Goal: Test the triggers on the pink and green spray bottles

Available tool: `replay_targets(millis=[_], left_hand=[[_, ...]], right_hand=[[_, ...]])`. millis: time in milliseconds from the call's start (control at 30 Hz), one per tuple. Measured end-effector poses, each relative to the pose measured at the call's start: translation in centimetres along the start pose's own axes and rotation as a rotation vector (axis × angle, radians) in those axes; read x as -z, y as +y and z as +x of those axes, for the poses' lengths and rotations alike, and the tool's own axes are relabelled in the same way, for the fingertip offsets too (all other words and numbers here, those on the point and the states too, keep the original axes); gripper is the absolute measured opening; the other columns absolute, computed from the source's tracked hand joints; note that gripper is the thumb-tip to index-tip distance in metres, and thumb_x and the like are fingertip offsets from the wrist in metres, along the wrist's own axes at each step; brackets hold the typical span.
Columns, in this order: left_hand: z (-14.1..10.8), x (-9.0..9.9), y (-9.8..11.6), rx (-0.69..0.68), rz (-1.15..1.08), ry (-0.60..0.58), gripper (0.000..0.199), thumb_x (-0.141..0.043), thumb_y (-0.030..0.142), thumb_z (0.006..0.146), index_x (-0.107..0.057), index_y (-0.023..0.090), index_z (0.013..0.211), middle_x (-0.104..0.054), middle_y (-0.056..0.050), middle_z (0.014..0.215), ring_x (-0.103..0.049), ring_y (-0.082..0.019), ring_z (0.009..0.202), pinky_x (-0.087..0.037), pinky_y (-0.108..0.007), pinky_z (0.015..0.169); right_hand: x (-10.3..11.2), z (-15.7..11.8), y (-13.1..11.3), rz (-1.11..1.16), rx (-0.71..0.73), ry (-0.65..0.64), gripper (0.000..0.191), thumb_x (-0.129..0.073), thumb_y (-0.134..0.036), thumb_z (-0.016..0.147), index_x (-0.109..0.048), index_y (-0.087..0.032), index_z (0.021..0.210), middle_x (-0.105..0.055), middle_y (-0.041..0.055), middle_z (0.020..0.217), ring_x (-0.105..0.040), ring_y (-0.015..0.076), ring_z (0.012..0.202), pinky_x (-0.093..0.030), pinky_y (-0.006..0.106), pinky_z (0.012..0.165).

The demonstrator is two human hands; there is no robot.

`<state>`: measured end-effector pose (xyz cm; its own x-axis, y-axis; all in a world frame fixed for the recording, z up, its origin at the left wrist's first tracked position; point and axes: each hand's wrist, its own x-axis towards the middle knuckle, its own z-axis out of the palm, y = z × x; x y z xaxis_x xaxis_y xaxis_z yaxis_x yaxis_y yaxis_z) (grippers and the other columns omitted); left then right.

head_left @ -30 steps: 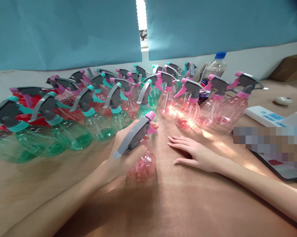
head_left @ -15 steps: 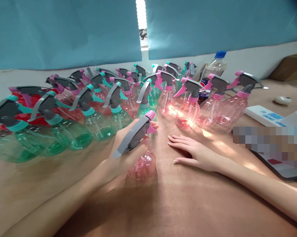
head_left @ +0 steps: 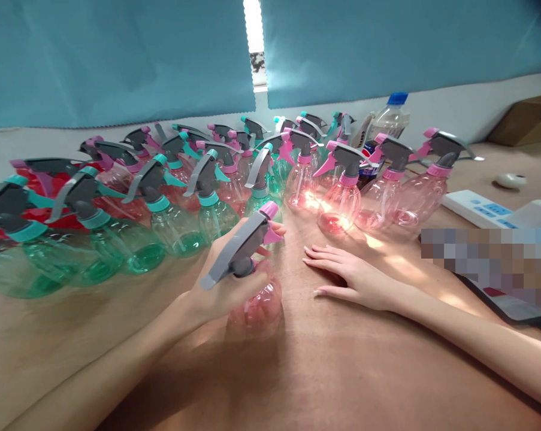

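A pink spray bottle point(head_left: 257, 302) with a grey and pink trigger head stands upright on the wooden table point(head_left: 333, 377), in front of the rows. Around its neck, below the grey head, my left hand point(head_left: 223, 272) is wrapped, with the thumb and fingers partly apart. My right hand point(head_left: 351, 272) lies flat on the table to the right, fingers spread, holding nothing. Green spray bottles point(head_left: 144, 248) with teal collars stand at the left and centre. Nearest beyond my right hand is another pink spray bottle point(head_left: 341, 206), in sunlight.
At the back right stands a plastic bottle with a blue cap point(head_left: 389, 123). A white power strip point(head_left: 477, 209), a partly pixelated phone-like device point(head_left: 513, 302), a white oval object point(head_left: 510, 181) and a cardboard box point(head_left: 522, 123) are on the right.
My left thumb and fingers have loosened slightly around the pink bottle's neck, showing more of the collar. The whole view has shifted slightly; my right hand rests as before.
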<state>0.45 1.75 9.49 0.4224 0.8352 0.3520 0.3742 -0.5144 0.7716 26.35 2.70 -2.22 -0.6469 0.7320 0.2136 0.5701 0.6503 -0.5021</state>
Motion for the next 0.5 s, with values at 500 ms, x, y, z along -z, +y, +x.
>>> replay_targets(millis=[500], left_hand=[[0.00, 0.02, -0.21, 0.015, 0.128, 0.031, 0.027, -0.045, 0.023, 0.065, -0.053, 0.021, 0.091, -0.037, 0.007, 0.058, -0.029, -0.011, 0.043, -0.031, -0.027, 0.044]], right_hand=[[-0.01, 0.04, -0.03, -0.032, 0.005, -0.007, 0.063, -0.056, -0.054, 0.091, -0.047, -0.020, 0.142, -0.043, 0.0102, 0.150, -0.034, 0.0276, 0.141, -0.030, 0.051, 0.116]])
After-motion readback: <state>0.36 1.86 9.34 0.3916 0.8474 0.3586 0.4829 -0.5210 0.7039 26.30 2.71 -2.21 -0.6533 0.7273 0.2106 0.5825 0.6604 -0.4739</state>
